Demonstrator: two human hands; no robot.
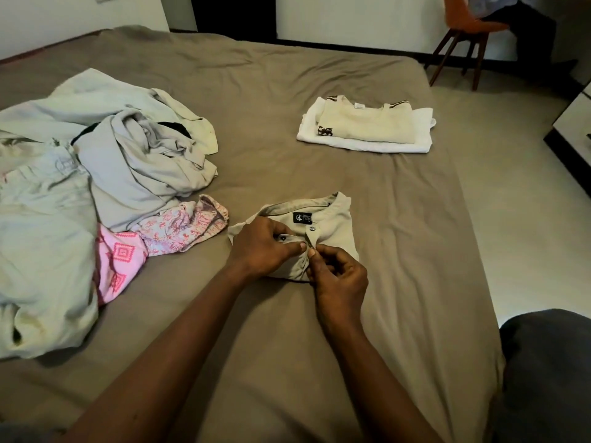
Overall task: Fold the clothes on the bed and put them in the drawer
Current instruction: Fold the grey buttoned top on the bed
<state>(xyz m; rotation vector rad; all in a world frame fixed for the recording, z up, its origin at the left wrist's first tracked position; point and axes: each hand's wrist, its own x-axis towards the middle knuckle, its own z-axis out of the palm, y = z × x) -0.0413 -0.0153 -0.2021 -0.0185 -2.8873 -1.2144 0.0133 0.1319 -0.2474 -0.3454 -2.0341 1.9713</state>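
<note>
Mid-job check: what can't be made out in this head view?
All head view.
1. Shirt placket: partly covered by the left hand and right hand pinching it.
2. Label: text too small.
3. Pile: cut off by the left edge; lower clothes buried.
4. Furniture at the right edge: cut off; its kind unclear.

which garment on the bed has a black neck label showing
The beige buttoned shirt, the only one pinched by the left hand and right hand.

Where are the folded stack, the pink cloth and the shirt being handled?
folded stack (367, 126): head view, on the cream top garment.
pink cloth (120, 257): head view, on its bright pink panel.
shirt (337, 228): head view, on its front beside the buttons.
</note>
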